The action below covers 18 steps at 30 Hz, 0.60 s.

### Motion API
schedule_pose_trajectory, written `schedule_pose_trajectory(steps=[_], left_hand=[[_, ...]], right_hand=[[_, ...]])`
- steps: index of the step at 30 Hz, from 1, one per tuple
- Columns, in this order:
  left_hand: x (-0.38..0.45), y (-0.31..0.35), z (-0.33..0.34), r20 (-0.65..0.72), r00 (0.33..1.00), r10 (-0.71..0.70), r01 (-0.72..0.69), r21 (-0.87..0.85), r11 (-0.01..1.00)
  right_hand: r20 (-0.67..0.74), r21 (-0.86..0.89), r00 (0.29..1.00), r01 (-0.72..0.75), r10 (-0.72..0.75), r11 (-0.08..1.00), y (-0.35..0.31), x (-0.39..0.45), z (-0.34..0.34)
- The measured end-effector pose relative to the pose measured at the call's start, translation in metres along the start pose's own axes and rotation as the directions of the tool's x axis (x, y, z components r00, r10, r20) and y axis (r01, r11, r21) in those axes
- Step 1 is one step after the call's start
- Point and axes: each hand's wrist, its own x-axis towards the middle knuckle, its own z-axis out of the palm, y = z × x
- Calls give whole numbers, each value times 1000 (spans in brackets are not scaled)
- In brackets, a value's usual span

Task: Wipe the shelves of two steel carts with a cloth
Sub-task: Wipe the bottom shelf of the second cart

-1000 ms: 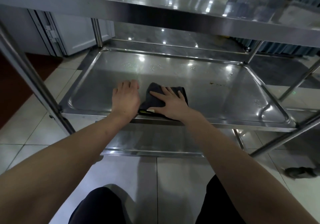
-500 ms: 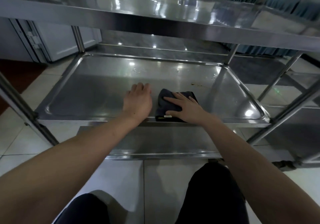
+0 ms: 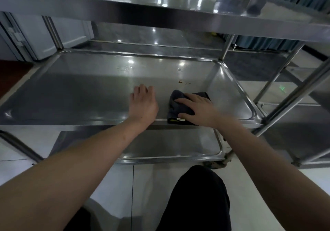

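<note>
Tiled floor (image 3: pixel 116 186) under the three-tier steel cart; its recessed middle shelf (image 3: pixel 80 94) holds brown crumbs (image 3: pixel 181 82). Your right hand (image 3: pixel 200 110) presses, fingers flat, the folded dark grey cloth (image 3: pixel 175 105) near the front lip; left hand (image 3: pixel 143 103) rests flat. Cloth is soft, light; palm it centrally

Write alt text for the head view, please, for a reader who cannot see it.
A person's right hand presses a dark cloth flat on the middle shelf of a steel cart, while the left hand rests flat beside it. Small brown specks lie just beyond the cloth, and a second cart stands to the right.
</note>
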Motion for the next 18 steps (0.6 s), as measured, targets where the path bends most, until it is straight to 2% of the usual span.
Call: schedule_pose_trajectory(steps=[4, 7, 12, 15, 18], left_hand=[[-1, 0, 8, -3, 1000, 5, -5, 4, 1000], [-2, -1, 11, -30, 999, -11, 10, -34, 999], [-3, 1, 7, -45, 997, 54, -58, -74, 996], [1, 1, 9, -9, 999, 41, -41, -79, 996], [1, 3, 9, 22, 999, 37, -36, -64, 997]], right_hand=[[71, -8, 997, 6, -6, 1000, -8, 10, 10], [51, -2, 998, 39, -39, 999, -16, 32, 12], [32, 22, 999, 15, -15, 1000, -6, 100, 1], [-17, 57, 997, -72, 73, 996, 32, 124, -9], [-44, 65, 972, -227, 230, 972, 83, 110, -14]])
